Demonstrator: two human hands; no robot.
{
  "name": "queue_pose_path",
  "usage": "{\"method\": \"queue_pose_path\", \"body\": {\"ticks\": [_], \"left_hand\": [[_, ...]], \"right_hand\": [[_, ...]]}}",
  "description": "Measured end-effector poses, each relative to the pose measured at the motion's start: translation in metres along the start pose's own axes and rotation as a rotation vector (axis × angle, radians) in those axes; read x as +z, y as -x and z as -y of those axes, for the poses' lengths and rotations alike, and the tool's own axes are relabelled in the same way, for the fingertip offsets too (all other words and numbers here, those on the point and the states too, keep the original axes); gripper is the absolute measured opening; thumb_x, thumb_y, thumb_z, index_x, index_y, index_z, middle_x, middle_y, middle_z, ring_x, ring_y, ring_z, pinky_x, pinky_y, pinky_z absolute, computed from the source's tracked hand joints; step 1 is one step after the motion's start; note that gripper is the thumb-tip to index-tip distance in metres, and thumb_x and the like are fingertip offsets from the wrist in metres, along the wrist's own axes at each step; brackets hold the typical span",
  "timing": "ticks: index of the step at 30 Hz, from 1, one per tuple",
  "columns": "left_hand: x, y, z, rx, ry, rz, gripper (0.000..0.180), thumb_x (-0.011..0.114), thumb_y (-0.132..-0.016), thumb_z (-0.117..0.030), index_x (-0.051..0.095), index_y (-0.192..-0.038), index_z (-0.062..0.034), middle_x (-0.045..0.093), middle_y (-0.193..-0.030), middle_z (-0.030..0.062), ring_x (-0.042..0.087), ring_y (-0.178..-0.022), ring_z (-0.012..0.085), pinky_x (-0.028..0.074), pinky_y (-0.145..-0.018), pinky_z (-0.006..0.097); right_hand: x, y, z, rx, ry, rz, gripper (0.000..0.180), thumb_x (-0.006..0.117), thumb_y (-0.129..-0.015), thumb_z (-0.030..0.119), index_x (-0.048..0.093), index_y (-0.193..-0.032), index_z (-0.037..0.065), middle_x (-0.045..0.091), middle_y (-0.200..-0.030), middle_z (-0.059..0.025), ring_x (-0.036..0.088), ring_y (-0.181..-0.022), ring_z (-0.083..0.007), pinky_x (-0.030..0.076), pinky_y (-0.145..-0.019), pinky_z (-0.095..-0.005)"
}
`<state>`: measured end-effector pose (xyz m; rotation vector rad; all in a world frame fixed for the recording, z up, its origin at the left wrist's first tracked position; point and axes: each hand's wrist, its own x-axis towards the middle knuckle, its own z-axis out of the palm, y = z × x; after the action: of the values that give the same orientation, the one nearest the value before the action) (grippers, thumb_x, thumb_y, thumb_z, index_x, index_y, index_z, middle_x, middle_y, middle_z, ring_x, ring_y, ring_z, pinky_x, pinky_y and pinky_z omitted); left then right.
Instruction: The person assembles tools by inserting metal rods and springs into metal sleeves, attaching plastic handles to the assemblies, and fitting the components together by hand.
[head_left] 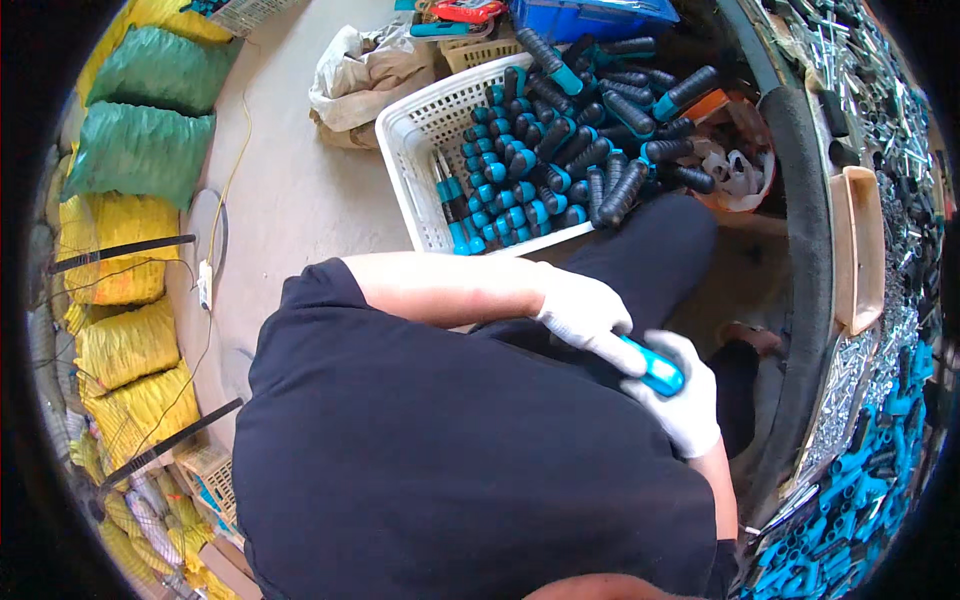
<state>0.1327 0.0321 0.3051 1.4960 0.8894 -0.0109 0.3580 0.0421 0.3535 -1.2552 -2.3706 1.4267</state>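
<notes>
My left hand (588, 318), in a white glove, reaches across my body and closes its fingers on one end of a teal plastic tool handle (660, 372). My right hand (685, 405), also gloved in white, wraps round the other side of the same handle. Only the glossy teal part shows between the gloves; the rest is hidden by the fingers. Just beyond my lap stands a white plastic crate (405, 190). It holds many black-and-teal tool handles (545, 150), lined up in rows on the left and heaped loosely on the right.
To my right runs a bench with a dark padded edge (805, 270), a tan tray (858, 250), metal parts (840, 400) and teal plastic parts (850, 510). A bag-lined bucket (735, 160) stands beside the crate. Green sacks (140, 150) and yellow sacks (130, 345) line the left.
</notes>
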Motion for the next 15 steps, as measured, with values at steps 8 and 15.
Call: {"method": "queue_pose_path", "body": {"ticks": [8,15], "left_hand": [[-0.083,0.071,0.100,-0.305,0.020,-0.700,0.056,0.063,-0.079,-0.051,0.060,-0.110,-0.0047,0.064,-0.092,0.0098,0.060,-0.088,0.0193,0.046,-0.080,0.033],[-0.065,0.105,0.263,-0.576,-0.219,-1.055,0.049,0.067,-0.069,-0.036,0.061,-0.108,-0.0064,0.066,-0.103,0.0183,0.063,-0.097,0.0320,0.048,-0.085,0.040]], "right_hand": [[-0.015,-0.014,-0.045,0.023,0.035,-0.283,0.038,0.068,-0.080,0.008,0.058,-0.116,0.003,0.063,-0.107,-0.0126,0.062,-0.101,-0.0228,0.048,-0.089,-0.0324],[0.009,-0.001,-0.065,0.211,-0.100,-0.074,0.028,0.067,-0.082,0.005,0.062,-0.109,0.004,0.065,-0.099,-0.0098,0.065,-0.091,-0.0187,0.050,-0.080,-0.0287]]}}
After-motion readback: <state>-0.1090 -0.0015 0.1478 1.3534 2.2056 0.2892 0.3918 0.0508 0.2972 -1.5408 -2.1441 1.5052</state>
